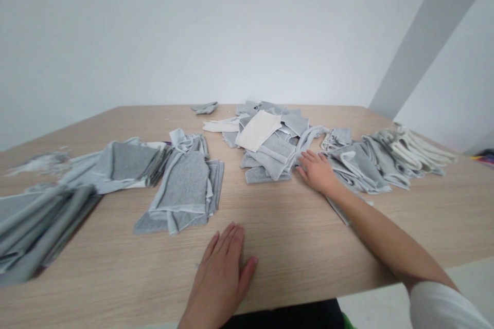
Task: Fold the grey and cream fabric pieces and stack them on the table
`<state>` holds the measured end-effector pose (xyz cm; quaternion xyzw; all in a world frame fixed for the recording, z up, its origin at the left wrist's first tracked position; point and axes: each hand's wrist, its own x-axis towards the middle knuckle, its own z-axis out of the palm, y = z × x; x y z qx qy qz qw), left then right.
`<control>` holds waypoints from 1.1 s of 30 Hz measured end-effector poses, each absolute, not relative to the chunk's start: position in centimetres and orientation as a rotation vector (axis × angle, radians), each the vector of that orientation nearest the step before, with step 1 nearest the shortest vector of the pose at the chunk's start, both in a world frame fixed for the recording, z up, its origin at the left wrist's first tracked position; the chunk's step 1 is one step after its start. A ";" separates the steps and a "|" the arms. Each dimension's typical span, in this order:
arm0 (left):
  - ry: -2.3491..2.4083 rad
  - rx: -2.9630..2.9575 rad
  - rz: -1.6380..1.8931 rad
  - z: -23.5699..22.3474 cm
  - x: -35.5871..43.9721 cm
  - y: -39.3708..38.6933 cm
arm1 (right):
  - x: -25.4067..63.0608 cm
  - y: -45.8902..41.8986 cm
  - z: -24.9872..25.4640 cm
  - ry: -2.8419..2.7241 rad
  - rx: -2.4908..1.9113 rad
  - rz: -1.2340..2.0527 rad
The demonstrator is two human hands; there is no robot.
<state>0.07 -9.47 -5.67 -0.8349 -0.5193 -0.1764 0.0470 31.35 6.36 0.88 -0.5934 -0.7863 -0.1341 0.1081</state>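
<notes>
My left hand (224,270) lies flat on the wooden table near its front edge, thumb apart, with nothing in it. Farther forward, my right hand (317,170) rests with its fingers stretched out, holding nothing I can see. Its fingertips reach the right edge of a loose heap of grey cloth pieces (272,151). A cream cloth piece (258,131) tops that heap. Beneath my right forearm, a narrow grey strip (339,211) is partly hidden. Just right of that hand are folded grey cloths (360,164).
A stack of grey cloth pieces (181,185) lies left of centre. Farther left are more folded cloths (129,162), rolled grey fabric (57,226) and whitish scraps (42,163). Grey and cream cloths (412,149) pile up at the right. A small cloth (204,108) sits at the back, before the white wall.
</notes>
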 end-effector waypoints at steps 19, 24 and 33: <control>-1.566 -2.546 -0.490 -5.7 -0.1 -9.4 | 25.7 9.6 0.4 -2.140 -1.663 -0.349; -1.588 -2.555 -0.473 -5.6 -0.1 -9.5 | 25.3 6.4 0.6 -2.228 -1.421 -0.354; -1.617 -2.571 -0.460 -5.4 -0.1 -9.6 | 23.7 2.4 -0.6 -2.302 -0.602 -0.496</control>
